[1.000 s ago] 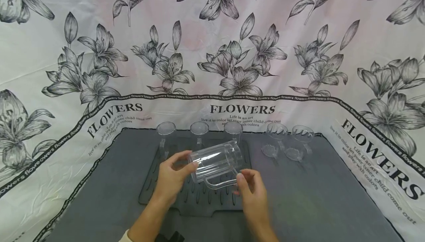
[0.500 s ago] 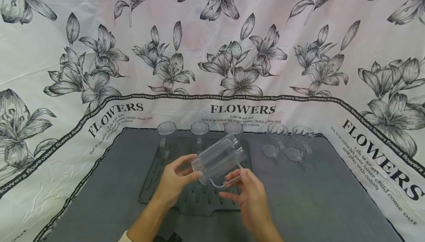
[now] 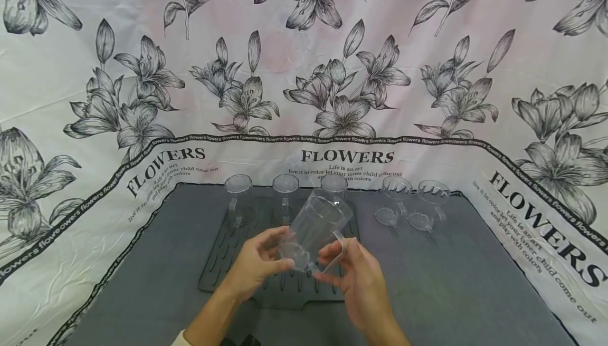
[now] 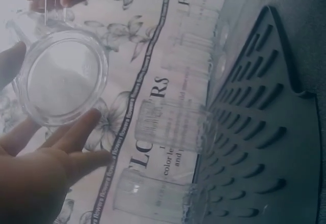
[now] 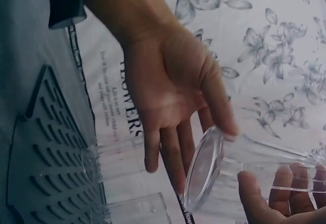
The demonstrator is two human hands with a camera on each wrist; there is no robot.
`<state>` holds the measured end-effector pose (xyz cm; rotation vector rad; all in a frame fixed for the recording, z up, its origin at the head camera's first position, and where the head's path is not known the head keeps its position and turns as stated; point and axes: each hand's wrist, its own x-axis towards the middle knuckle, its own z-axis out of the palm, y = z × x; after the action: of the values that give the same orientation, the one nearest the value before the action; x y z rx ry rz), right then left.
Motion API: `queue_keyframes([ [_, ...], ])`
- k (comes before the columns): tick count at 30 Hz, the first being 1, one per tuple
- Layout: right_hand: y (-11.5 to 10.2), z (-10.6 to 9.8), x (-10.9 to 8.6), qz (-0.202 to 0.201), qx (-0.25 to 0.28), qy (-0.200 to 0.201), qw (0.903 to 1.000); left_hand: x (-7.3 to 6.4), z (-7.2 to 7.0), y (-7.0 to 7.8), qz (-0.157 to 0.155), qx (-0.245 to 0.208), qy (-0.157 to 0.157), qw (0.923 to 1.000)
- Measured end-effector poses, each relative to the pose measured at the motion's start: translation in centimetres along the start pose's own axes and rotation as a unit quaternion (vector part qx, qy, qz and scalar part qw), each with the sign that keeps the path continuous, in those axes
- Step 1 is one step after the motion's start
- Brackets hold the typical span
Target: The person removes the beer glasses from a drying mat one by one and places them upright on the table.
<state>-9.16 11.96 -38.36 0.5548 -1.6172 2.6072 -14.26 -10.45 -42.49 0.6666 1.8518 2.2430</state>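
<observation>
A clear mug (image 3: 315, 227) is held tilted above the dark ridged mat, its round base low on the left and its mouth up on the right. My left hand (image 3: 254, 264) grips it near the base, thumb on the near side, fingers behind. In the left wrist view, the mug's base (image 4: 63, 79) faces the camera between that thumb and the fingers. The handle is toward my right hand (image 3: 363, 277), whose fingers hold it. From the right wrist, fingers (image 5: 249, 191) show close to the mug, with the left hand (image 5: 168, 81) reaching in from above at its base.
Three clear mugs (image 3: 238, 198) stand in a row along the back of the drying mat (image 3: 277, 297). Two more clear mugs (image 3: 393, 201) stand on the grey table (image 3: 456, 293) right of it. A flower-printed cloth (image 3: 266, 159) hangs behind and at both sides.
The mug has turned from nearly level to a steeper tilt, its mouth rising and its base dropping. My right hand has gone from pinching the handle to having fingers around it.
</observation>
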Motion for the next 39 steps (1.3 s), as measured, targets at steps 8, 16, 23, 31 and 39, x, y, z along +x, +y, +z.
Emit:
queue_keyframes([
  [8, -0.4, 1.1, -0.2, 0.050, -0.042, 0.042, 0.9970, 0.4, 0.2, -0.9, 0.012, 0.007, -0.033, 0.9994],
  [16, -0.8, 1.2, -0.5, 0.060, -0.080, 0.044, 0.9941, 0.6, 0.2, -1.3, 0.009, 0.038, -0.041, 0.9984],
  [23, -1.5, 0.3, -0.4, 0.029, -0.133, 0.038, 0.9900, 0.3, -0.8, -1.2, 0.027, 0.095, -0.029, 0.9947],
  [31, -2.7, -1.0, -0.1, -0.018, -0.176, 0.050, 0.9830, -0.9, -2.9, -1.1, 0.039, 0.158, 0.020, 0.9865],
  [39, -3.5, -2.7, 0.1, -0.051, -0.190, 0.068, 0.9781, -2.8, -5.5, -1.4, 0.030, 0.219, 0.080, 0.9720],
])
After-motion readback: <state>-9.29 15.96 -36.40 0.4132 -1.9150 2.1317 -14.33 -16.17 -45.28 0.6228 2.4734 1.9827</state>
